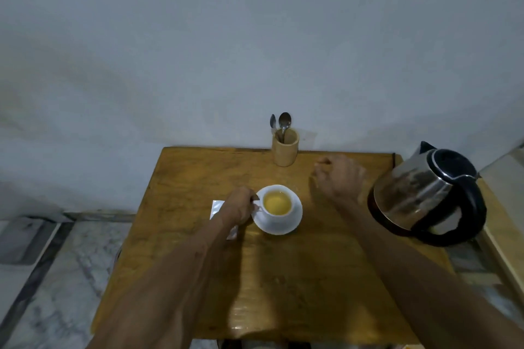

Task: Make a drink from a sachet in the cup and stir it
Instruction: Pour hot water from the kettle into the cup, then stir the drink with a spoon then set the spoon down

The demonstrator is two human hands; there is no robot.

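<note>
A white cup (277, 211) with yellow liquid in it stands on a white saucer (295, 221) near the middle of the wooden table (283, 278). My left hand (239, 205) grips the cup's handle on its left side. A silvery sachet (217, 208) lies flat on the table, partly hidden under my left wrist. My right hand (338, 178) hovers above the table to the right of the cup, fingers loosely apart, holding nothing. Behind the cup a wooden holder (285, 150) has two metal spoons (280, 125) standing in it.
A steel kettle (428, 195) with a black lid and handle sits at the table's right edge. A grey wall rises right behind the table. A marble floor shows on the left, and a pale ledge (504, 207) stands on the right.
</note>
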